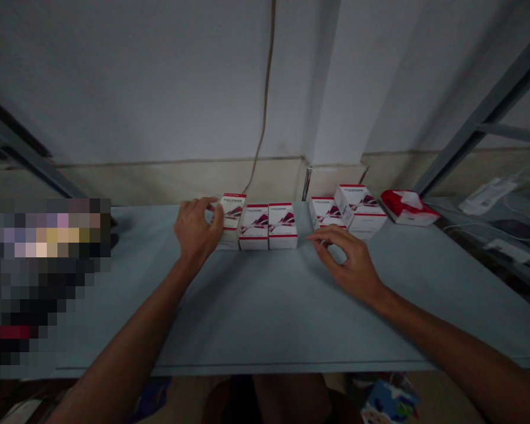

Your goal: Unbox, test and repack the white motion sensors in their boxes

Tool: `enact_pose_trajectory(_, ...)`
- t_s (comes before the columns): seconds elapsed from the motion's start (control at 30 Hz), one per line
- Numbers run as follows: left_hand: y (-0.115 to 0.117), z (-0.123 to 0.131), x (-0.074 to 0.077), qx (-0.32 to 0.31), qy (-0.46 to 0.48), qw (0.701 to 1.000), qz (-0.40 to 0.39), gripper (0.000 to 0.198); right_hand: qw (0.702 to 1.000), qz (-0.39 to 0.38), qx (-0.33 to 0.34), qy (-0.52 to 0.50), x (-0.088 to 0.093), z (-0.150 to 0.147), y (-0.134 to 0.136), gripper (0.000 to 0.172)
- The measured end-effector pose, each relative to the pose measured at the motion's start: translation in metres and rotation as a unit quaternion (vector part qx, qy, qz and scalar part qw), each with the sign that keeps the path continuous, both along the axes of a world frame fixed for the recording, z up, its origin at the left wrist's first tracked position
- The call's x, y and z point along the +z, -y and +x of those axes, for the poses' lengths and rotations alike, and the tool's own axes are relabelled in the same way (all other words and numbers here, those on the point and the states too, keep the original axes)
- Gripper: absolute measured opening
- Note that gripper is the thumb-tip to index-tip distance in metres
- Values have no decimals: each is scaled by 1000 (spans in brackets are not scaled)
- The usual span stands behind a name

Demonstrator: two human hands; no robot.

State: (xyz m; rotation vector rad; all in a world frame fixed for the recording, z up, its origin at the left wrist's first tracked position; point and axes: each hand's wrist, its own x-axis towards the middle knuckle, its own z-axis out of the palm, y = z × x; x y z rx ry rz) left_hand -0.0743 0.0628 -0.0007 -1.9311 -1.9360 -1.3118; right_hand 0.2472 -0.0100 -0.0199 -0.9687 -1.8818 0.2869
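My left hand (pixel 199 228) is closed on a small white box (pixel 233 211) with red edging and a dark red pattern, at the left end of a row. This box stands higher than the two like boxes beside it, a middle box (pixel 254 224) and a right one (pixel 282 222); what lies under it is partly hidden. My right hand (pixel 351 259) is open and holds nothing, its fingertips just in front of another such box (pixel 325 211). Touching that one is a taller box or stack (pixel 361 203).
A red and white tissue pack (pixel 408 206) lies right of the boxes. Cables and a white power strip (pixel 488 191) are at the far right. A wall (pixel 159 88) with a hanging cord (pixel 267 88) backs the grey-blue table (pixel 256 318). Metal posts rise at both sides. The left is pixelated.
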Motion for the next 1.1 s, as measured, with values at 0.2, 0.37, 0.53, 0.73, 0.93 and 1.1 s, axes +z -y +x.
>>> enact_pose_trajectory(0.2,-8,6,-12,-188,366,895,-170,70,1000,-7,5,21,-3,1,-3,20)
enact_pose_trajectory(0.37,-12,6,-19,-138,425,887,-117,72,999,18,3,26,0,0,-1,20)
enact_pose_trajectory(0.53,-11,5,-11,-176,441,866,-156,70,989,139,-54,24,13,15,-8,21)
enact_pose_trajectory(0.73,-10,7,-3,-153,507,836,-146,64,930,289,-226,26,23,47,-27,14)
enact_pose_trajectory(0.93,-9,9,-4,-140,509,837,-144,63,896,222,-356,146,20,69,-40,37)
enact_pose_trajectory(1.1,-7,13,-7,-142,530,826,-129,66,896,144,-382,175,14,80,-51,57)
